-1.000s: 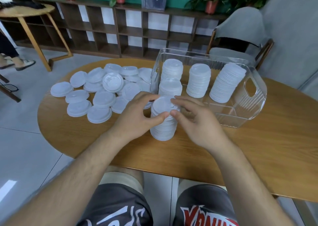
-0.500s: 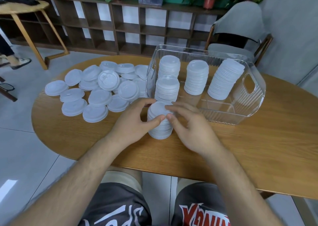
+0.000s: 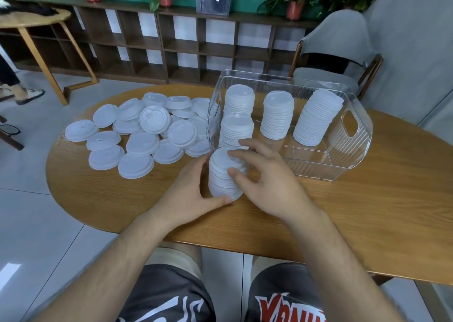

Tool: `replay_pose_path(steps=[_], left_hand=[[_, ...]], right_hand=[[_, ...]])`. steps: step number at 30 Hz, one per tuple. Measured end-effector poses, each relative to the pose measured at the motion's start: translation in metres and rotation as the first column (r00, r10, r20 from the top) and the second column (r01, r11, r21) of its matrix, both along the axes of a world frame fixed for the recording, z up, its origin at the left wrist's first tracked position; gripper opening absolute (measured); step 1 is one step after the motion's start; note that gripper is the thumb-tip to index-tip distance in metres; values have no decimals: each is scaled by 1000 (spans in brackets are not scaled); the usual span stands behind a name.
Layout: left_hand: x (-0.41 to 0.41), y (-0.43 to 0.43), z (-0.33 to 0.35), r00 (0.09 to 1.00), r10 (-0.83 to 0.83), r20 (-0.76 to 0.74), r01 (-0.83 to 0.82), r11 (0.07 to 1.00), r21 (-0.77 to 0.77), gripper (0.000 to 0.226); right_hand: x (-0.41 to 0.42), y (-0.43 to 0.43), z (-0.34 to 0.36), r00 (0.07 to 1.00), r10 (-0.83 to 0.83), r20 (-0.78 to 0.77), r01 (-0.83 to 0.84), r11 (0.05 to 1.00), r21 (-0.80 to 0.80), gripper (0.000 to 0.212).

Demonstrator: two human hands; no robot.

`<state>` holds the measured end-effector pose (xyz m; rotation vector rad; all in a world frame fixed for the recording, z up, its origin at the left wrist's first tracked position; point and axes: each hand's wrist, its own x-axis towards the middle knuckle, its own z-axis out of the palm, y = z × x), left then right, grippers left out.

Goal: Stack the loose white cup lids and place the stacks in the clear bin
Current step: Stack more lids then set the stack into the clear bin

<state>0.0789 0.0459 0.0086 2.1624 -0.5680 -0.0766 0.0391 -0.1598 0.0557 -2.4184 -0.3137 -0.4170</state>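
Observation:
A stack of white cup lids (image 3: 224, 174) stands on the wooden table (image 3: 343, 223), just in front of the clear bin (image 3: 353, 155). My left hand (image 3: 188, 194) cups the stack's left side, its thumb under the base. My right hand (image 3: 267, 179) grips the stack from the right, thumb on its side and fingers over the top lid. Several lid stacks (image 3: 278, 116) stand inside the bin. Loose white lids (image 3: 142, 138) lie spread over the table's left part.
A grey-draped chair (image 3: 335, 59) stands behind the bin. A dark shelf unit (image 3: 152, 42) with potted plants runs along the back wall. A small round wooden table (image 3: 31, 20) and someone's foot (image 3: 29, 95) are at far left.
My left hand has slid down from the top of the stack to its lower left side. My right thumb moved lower on the stack's side. The view shifted slightly.

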Motion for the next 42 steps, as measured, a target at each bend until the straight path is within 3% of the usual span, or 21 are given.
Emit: replay_pose_path(steps=[3, 10, 15, 21, 26, 37, 42], left_hand=[[1, -4, -6, 1000, -17, 10, 15, 990, 138, 119], [-3, -16, -13, 998, 27, 60, -31, 997, 74, 110], [-16, -37, 3, 993, -6, 122, 4, 1000, 17, 98], [5, -88, 75, 979, -19, 201, 18, 1000, 6, 81], [41, -142, 103, 992, -36, 120, 38, 999, -17, 76], [68, -174, 67, 995, -17, -103, 27, 995, 100, 86], [72, -177, 75, 987, -118, -108, 139, 968, 210, 53]], right_hand=[[0, 1, 0, 993, -29, -116, 27, 999, -23, 41], [-14, -8, -3, 986, -18, -165, 20, 1000, 14, 49], [-32, -28, 15, 991, -4, -130, 14, 997, 77, 49], [-17, -80, 85, 999, -28, -42, 31, 997, 64, 46], [30, -124, 104, 996, -90, -18, 90, 996, -1, 43], [67, -154, 18, 988, -81, -132, 92, 993, 79, 42], [73, -153, 5, 981, -68, -183, 85, 993, 87, 43]])
